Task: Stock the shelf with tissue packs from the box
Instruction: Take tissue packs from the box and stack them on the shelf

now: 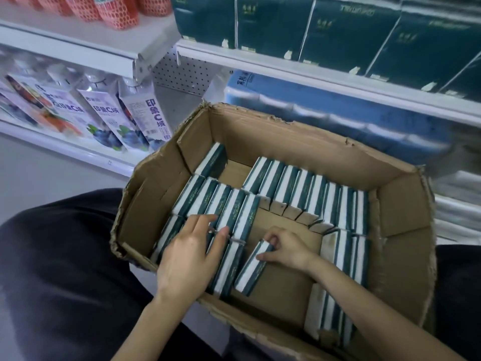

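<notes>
An open cardboard box [400, 204] with torn, ragged flaps sits in front of the person, its far edge close to the white shelf [312, 79]. Inside, dark green and white tissue packs [299, 186] stand on edge in rows. One row runs along the far wall toward the far right corner, another lines the right wall down to the near edge, and a shorter group fills the left side. A single pack [212, 161] stands alone near the far left corner. Bare cardboard floor shows in the middle and toward the near edge.

The left hand [192, 254] lies flat on the packs by the near left corner, fingers straight and slightly spread, holding nothing. The right hand [283, 248] reaches into the middle of the box and grips one tilted tissue pack [251, 269] at its upper end, fingers curled over the top and thumb against the side (the pack leans on its neighbours to the left, its lower end toward the near edge).

On the shelf above the box stand large dark green packages [346, 35]; the level below holds blue ones [325, 121], blurred. To the left, another shelf section carries purple-and-white cartons [145, 113] and, higher up, red netted items [117, 11]. The person's dark trousers [65, 269] fill the lower left
</notes>
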The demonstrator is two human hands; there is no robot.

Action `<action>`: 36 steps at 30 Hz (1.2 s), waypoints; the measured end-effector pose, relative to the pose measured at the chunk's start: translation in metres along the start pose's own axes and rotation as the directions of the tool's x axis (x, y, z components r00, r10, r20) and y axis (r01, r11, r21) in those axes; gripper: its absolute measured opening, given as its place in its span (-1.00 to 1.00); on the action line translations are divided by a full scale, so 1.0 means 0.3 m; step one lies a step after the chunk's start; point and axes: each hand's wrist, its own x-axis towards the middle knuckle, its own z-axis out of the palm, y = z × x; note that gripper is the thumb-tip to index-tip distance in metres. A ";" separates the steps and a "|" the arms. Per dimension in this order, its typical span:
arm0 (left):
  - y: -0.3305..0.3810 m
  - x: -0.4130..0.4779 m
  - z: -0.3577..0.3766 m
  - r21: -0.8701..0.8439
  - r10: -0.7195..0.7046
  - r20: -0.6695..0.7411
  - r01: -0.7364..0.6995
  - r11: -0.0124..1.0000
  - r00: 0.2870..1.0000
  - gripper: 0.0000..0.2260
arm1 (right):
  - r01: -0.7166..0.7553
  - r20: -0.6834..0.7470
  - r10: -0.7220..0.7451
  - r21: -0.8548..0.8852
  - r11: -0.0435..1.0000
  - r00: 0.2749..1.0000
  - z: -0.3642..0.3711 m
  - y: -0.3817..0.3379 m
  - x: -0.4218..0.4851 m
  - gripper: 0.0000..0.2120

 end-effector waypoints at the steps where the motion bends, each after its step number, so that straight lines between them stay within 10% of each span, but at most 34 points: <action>1: 0.000 0.001 0.001 0.002 0.001 -0.002 -0.001 1.000 1.000 -0.54 | -0.001 0.028 0.002 -0.015 1.000 1.000 -0.001 -0.002 0.001 -0.64; 11: -0.004 -0.001 0.005 -0.006 0.012 -0.001 -0.012 1.000 1.000 -0.49 | -0.005 0.024 0.004 0.032 0.999 1.000 0.033 -0.010 -0.018 -0.70; 19: 0.019 0.005 -0.035 -0.205 0.105 -0.089 -0.122 0.971 0.990 -0.69 | 0.262 -0.117 -0.259 0.011 0.965 0.959 -0.197 -0.110 -0.095 -0.71; 28: 0.346 0.152 -0.066 -0.509 0.235 -0.196 -0.304 0.805 0.952 -0.58 | 0.477 -0.607 -0.185 0.364 0.800 0.773 -0.564 -0.243 -0.292 -0.76; 36: 0.646 0.305 -0.139 -0.501 0.348 -0.248 -0.427 0.753 0.904 -0.51 | 0.625 -0.831 -0.126 0.298 0.722 0.542 -0.756 -0.273 -0.425 -0.60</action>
